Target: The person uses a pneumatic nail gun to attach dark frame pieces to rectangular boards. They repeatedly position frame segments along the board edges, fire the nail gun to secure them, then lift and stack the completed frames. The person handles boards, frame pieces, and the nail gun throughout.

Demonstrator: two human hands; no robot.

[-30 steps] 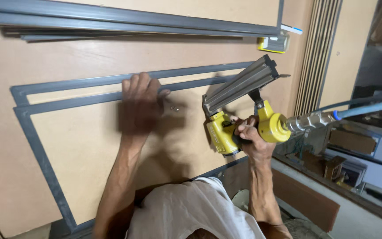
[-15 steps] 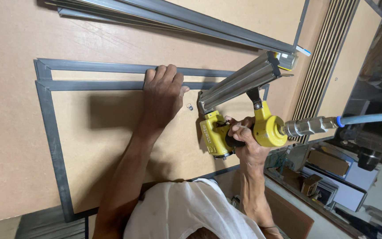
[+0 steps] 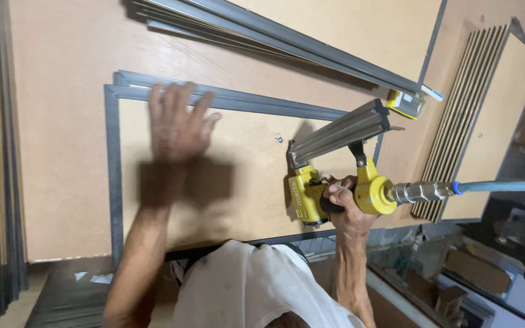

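Left hand (image 3: 177,124) now farther left, flat on grey frame (image 3: 114,176); right hand (image 3: 344,203) clenched around yellow nail gun (image 3: 335,176).

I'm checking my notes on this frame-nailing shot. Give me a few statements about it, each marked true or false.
1. The right hand holds a yellow nail gun. True.
2. The left hand grips a hammer. False: it lies flat and open on the board, fingers over the grey frame.
3. A blue hose runs to the gun. True.
4. The frame is round. False: it is rectangular.
5. Long grey strips lie beyond the frame. True.
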